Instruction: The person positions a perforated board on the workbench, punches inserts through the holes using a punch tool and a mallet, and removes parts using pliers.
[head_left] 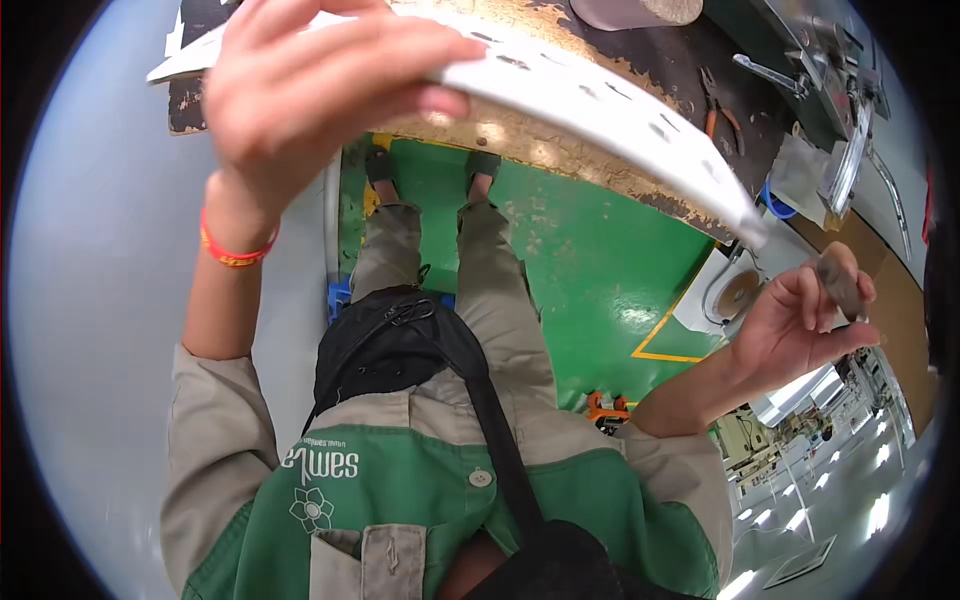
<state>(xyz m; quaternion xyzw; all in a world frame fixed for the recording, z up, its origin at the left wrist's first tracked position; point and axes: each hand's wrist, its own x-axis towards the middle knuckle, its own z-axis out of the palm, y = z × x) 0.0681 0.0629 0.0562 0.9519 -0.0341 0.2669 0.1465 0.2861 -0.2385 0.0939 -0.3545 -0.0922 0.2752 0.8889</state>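
Note:
A long, curved white piece [590, 95] with dark slots along it spans the top of the view, above the worn bench. My left hand [300, 90], with a red band on its wrist, grips this piece near its left part, its fingers stretched across it and blurred. Off the right tip of the white piece, my right hand [800, 310] pinches a small, flat grey-brown object [842, 285] between its fingers. That hand does not touch the white piece.
The worn bench edge [490, 132] runs below the white piece. Pliers with orange handles [712, 120] lie on the dark bench top. Metal fixtures [850, 150] and a blue ring [776, 203] stand at the right. An orange tool [606, 410] is low down, near my right elbow.

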